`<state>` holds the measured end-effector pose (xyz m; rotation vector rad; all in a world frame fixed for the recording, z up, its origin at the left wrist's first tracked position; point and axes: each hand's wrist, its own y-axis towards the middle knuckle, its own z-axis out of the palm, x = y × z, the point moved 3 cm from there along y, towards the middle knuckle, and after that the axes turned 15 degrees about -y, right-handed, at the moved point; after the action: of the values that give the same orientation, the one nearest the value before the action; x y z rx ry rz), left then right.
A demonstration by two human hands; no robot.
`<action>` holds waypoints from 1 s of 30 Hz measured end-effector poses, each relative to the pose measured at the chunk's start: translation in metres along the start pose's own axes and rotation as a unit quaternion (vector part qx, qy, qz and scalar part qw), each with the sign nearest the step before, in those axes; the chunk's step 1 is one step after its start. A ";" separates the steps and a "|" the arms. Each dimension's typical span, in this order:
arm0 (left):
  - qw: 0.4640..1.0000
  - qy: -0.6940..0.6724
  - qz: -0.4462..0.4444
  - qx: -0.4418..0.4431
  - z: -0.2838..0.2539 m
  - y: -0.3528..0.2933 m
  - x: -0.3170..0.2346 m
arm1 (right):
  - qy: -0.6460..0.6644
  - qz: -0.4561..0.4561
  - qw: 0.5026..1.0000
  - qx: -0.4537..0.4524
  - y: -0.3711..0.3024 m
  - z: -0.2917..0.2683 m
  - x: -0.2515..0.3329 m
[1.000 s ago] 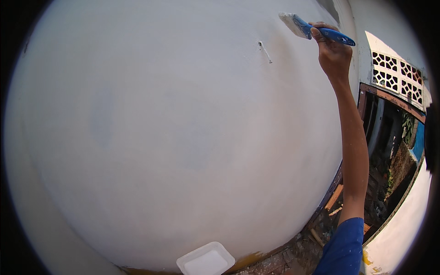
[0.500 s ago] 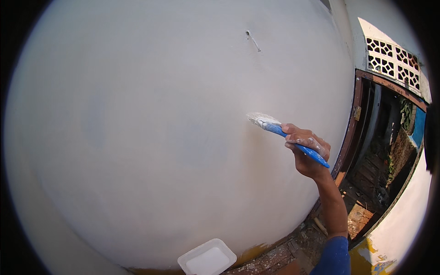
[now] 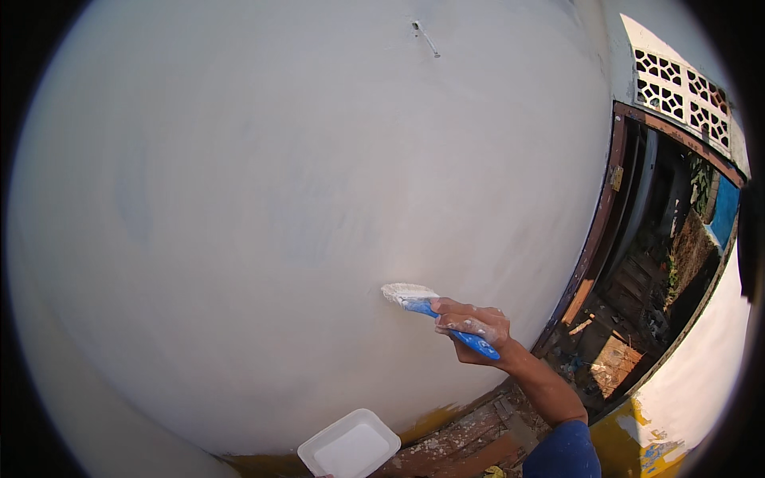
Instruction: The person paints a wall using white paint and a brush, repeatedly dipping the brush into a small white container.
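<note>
My right hand grips a paintbrush by its blue, paint-spattered handle. The bristles, thick with white paint, press against the pale wall in its lower middle part, pointing left. White paint also marks my fingers. At the bottom edge of the view is a shallow white plastic tray with rounded corners; its inside is white, and its lower end is cut off by the picture edge. What supports the tray is hidden. My left hand does not show.
A nail juts from the wall high up. To the right stands a brown wooden door frame, with a white vent block above its opening. Yellow paint runs along the wall's foot, above a dirty, paint-specked floor.
My right hand has drawn the paintbrush down and to the left along the wall. The view has tilted slightly, so nail and doorway sit higher. The brownish patch below the bristles no longer shows plainly.
</note>
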<state>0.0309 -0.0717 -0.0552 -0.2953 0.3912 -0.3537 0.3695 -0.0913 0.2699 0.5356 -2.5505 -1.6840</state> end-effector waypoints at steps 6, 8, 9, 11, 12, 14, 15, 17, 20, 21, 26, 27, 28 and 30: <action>1.000 0.000 0.002 -0.005 -0.009 0.005 -0.004 | -0.203 -0.059 0.927 -0.310 0.125 -0.067 -0.078; 1.000 -0.019 0.007 0.023 -0.008 0.008 -0.004 | -0.234 -0.072 0.937 -0.249 0.118 -0.046 -0.077; 0.999 -0.015 0.022 0.025 -0.008 0.007 -0.007 | -0.219 -0.082 0.944 -0.233 0.105 -0.031 -0.068; 0.998 -0.019 0.048 0.027 -0.010 0.004 -0.008 | -0.148 -0.086 0.969 -0.181 0.063 -0.002 -0.039; 1.000 -0.017 0.020 0.011 -0.011 0.009 0.002 | -0.136 -0.068 0.980 -0.129 0.031 0.011 -0.030; 1.000 -0.018 0.003 -0.003 -0.007 0.008 0.001 | -0.028 -0.063 0.997 0.022 0.000 0.018 -0.001; 1.000 -0.027 0.003 0.008 -0.014 0.010 -0.002 | -0.001 -0.053 0.998 0.031 0.003 0.014 0.000; 0.999 -0.027 -0.003 0.030 -0.017 0.012 0.000 | 0.050 -0.025 0.997 0.051 0.013 -0.001 -0.004; 0.999 -0.010 0.020 0.033 -0.026 0.012 -0.018 | 0.103 0.078 0.990 0.053 0.084 -0.034 -0.043; 0.999 -0.010 0.016 0.032 -0.028 0.013 -0.017 | 0.116 0.126 0.982 0.080 0.103 -0.044 -0.060; 0.999 -0.014 0.002 0.031 -0.015 0.008 -0.002 | 0.054 0.066 0.985 -0.147 0.177 -0.104 -0.114; 1.000 -0.014 0.004 0.022 -0.018 0.007 0.001 | 0.009 0.025 0.973 -0.228 0.184 -0.112 -0.116; 1.000 -0.013 -0.002 0.017 -0.025 0.005 0.001 | -0.031 -0.012 0.951 -0.307 0.185 -0.114 -0.119; 1.000 -0.010 -0.018 0.008 -0.038 0.007 0.002 | -0.086 -0.022 0.952 -0.294 0.172 -0.102 -0.125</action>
<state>0.0186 -0.0747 -0.0917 -0.2910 0.3639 -0.3876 0.4641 -0.0835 0.4857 0.4128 -1.9670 -2.4494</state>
